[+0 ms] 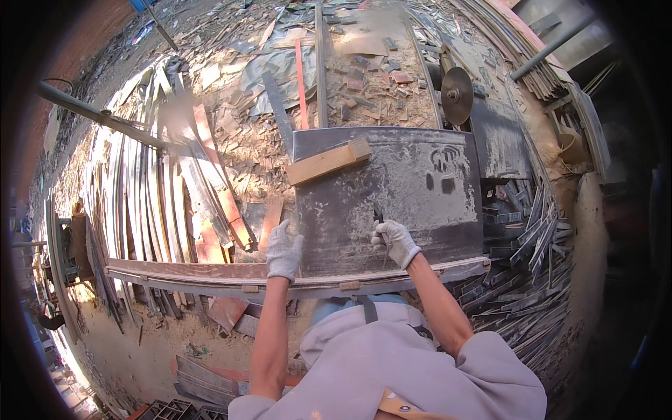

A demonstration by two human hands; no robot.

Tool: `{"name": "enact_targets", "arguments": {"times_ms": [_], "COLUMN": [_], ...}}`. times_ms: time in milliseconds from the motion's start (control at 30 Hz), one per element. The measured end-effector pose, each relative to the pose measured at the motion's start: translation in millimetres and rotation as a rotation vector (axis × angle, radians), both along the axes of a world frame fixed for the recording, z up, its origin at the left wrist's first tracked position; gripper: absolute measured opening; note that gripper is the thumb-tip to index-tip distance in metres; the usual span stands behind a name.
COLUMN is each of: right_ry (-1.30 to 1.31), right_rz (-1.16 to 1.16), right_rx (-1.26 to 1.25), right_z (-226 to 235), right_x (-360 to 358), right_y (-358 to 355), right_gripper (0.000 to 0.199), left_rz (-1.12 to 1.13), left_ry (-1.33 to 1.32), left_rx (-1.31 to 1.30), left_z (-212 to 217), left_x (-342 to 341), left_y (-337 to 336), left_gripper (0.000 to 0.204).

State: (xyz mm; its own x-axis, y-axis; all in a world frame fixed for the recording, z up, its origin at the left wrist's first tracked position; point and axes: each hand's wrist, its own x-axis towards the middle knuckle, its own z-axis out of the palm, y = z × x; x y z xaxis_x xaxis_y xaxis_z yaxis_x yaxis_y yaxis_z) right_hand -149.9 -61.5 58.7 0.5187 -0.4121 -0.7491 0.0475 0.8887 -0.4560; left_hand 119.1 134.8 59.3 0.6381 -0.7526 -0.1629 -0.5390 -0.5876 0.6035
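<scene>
A dark, dust-covered board (329,231) lies flat in front of me. My left hand (284,252), in a pale work glove, is at the board's near left corner, fingers stretched out and holding nothing. Over the middle of the near part, my gloved right hand (396,243) is closed on a small dark stick-like thing (378,213); its exact kind is too small to tell. Across the board's far left part rests a short, light wooden block (329,162), set at a slant. Scribbled marks and dark smudges show in the dust to the right.
Beyond the board's far right corner stands a round saw blade (458,96). A long wooden rail (189,270) runs along the near edge. Long wood strips (150,203) lie at left, a heap of dark strips (535,241) at right. Offcuts and sawdust cover the ground beyond.
</scene>
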Motion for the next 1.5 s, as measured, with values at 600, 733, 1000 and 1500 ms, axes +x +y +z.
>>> {"name": "enact_targets", "arguments": {"times_ms": [600,733,1000,1500], "right_ry": [0.395,0.585,0.132,0.790], "right_rz": [0.046,0.348,0.730,1.794], "right_rx": [-0.359,-0.972,-1.169,-0.868], "right_z": [121,92,78,-40], "right_x": [-81,-63,-11,-46], "right_y": [104,79,68,-11], "right_gripper": [0.022,0.030,0.046,0.071], "left_rz": [-0.197,0.115,0.393,1.054], "left_ry": [0.816,1.812,1.525,0.844], "left_rx": [0.367,-0.322,-0.729,-1.079], "left_z": [-26,37,68,105], "left_x": [38,-63,-133,-164], "left_y": [-164,-78,-11,205], "left_gripper": [0.075,0.081,0.079,0.067]}}
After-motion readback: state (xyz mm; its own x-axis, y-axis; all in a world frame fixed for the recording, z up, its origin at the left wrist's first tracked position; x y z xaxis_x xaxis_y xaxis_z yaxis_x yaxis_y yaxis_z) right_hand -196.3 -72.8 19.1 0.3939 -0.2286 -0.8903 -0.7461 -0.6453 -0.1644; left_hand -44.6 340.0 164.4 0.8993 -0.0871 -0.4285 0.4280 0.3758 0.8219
